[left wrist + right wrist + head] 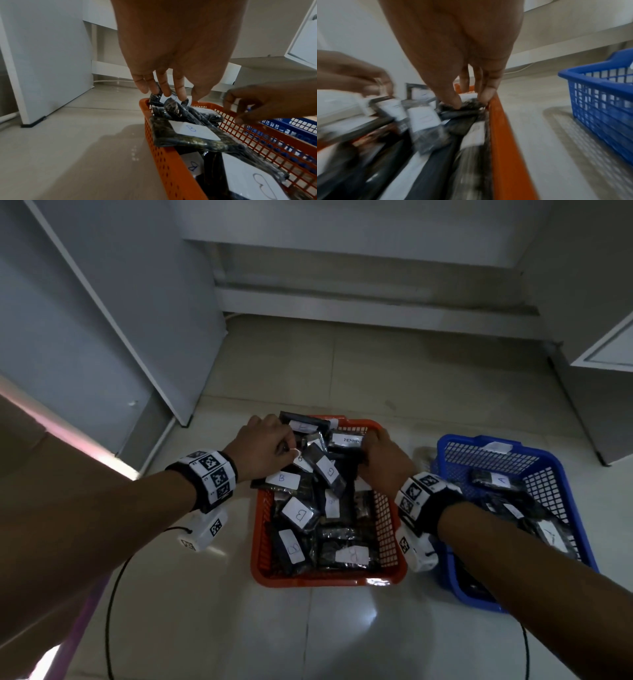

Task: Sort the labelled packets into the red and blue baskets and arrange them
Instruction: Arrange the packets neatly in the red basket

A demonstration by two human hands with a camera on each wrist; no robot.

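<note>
A red basket (325, 577) on the floor is heaped with black packets carrying white labels, several marked B (282, 478). To its right, the blue basket (479, 440) holds a few packets marked A (496, 479). My left hand (291, 451) is at the red basket's far left corner, its fingertips (178, 94) pinching a labelled packet (176, 109). At the far right corner my right hand (364, 446) pinches a dark packet (469, 104) between thumb and fingers, next to the rim (501, 128). The right wrist view is blurred.
Both baskets stand on a pale tiled floor. A white cabinet (102, 337) rises on the left and another (599, 344) on the right, with a low ledge behind. A black cable (109, 611) loops over the floor near me.
</note>
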